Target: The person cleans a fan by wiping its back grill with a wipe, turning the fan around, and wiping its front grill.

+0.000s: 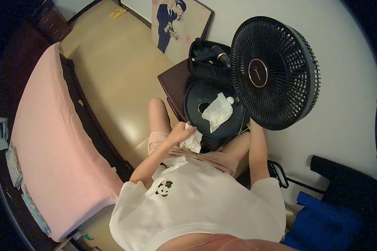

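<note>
My left hand (181,133) is closed around a crumpled white tissue (192,141), which hangs down over my lap. My right forearm (257,152) reaches up to the lower edge of a black fan head (274,73). Behind its grille my right hand is hidden, so its fingers do not show. Between my knees is a round black disc that looks like the fan's base (192,98). Another white tissue (218,112) lies spread on the disc, with a small round white object (230,100) at its upper edge.
A black open container (197,50) with dark items stands beyond the disc, beside a dark brown box (174,81). A framed picture (182,25) leans on the wall. A bed with a pink sheet (63,154) is at left; blue cloth (322,221) lies at lower right.
</note>
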Action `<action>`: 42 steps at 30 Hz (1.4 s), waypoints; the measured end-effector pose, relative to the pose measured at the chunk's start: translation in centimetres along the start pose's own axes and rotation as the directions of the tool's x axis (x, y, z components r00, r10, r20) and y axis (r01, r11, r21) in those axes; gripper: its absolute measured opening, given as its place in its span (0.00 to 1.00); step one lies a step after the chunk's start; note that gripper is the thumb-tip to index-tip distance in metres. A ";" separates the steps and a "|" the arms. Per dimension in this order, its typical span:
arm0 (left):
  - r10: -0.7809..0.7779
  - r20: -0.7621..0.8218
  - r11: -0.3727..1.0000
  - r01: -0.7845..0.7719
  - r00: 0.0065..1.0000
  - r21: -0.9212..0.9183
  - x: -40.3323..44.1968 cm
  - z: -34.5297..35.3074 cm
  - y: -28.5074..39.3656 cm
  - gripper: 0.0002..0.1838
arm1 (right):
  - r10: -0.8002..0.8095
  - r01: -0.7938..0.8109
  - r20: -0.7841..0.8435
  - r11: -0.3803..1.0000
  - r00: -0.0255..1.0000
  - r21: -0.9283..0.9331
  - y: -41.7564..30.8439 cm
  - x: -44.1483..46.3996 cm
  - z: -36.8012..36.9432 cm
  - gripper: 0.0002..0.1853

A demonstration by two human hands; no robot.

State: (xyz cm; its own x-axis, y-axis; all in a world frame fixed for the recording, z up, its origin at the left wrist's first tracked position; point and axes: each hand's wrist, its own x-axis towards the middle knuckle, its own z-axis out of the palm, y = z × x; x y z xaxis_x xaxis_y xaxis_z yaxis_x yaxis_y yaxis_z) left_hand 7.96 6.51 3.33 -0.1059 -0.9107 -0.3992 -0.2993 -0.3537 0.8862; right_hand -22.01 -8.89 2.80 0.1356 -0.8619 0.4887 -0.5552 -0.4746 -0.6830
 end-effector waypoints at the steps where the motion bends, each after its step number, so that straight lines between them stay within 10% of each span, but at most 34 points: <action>1: -0.027 0.022 0.997 0.025 0.999 0.073 0.1 -0.8 1.0 0.20 | -0.007 0.007 -0.003 1.000 1.000 -0.009 -0.3 -0.6 0.4 0.30; 7: 0.191 -0.192 0.877 -0.079 0.963 0.474 6.9 -3.8 -2.7 0.20 | -0.030 0.030 -0.001 0.997 1.000 -0.075 -6.9 -15.0 -1.8 0.30; 9: 0.070 -0.100 0.998 -0.070 0.993 0.000 9.3 -4.6 -3.7 0.18 | -0.039 0.038 -0.008 0.995 0.999 -0.092 -3.3 -5.3 2.0 0.30; 12: -0.097 -0.175 0.991 0.112 0.980 0.076 1.6 -6.0 9.9 0.15 | -0.068 0.065 -0.018 0.989 0.997 -0.132 -0.5 0.3 3.5 0.31; 20: -0.013 0.031 0.946 0.023 0.999 -0.325 5.0 -4.9 -0.6 0.10 | -0.145 0.122 -0.061 0.950 0.988 -0.287 1.3 2.4 3.7 0.31; 26: -0.116 0.158 0.882 0.175 0.981 -0.438 4.6 -3.6 -4.3 0.11 | -0.173 0.127 -0.078 0.905 0.982 -0.406 2.0 4.5 5.7 0.31; 32: 0.041 0.283 0.998 -0.050 0.958 0.024 3.4 -5.7 -2.8 0.13 | -0.207 0.129 -0.103 0.854 0.973 -0.504 -0.1 -2.6 5.1 0.32; 36: 0.230 0.430 0.973 -0.205 0.873 -0.103 2.4 -9.0 2.6 0.11 | -0.206 0.104 -0.123 0.823 0.971 -0.559 0.2 -1.1 5.7 0.32; 38: 0.419 0.308 0.898 -0.342 0.854 -0.276 1.2 -10.2 6.5 0.07 | 0.435 -0.453 -0.131 0.829 0.891 -0.328 -1.3 -4.8 4.8 0.31; 42: 0.518 -0.048 0.789 -0.499 0.854 -0.359 0.6 -10.4 12.2 0.06 | 0.421 -0.586 -0.419 0.675 0.805 -0.447 -2.1 -9.3 6.2 0.26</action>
State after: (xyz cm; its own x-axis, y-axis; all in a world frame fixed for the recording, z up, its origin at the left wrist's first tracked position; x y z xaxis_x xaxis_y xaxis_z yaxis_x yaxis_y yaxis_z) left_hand 14.08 -0.55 16.35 -0.1999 -0.9712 0.1295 0.1575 0.0986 0.9826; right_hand -16.97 -0.99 -3.66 -0.4684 -0.8183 0.3331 -0.8216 0.2647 -0.5049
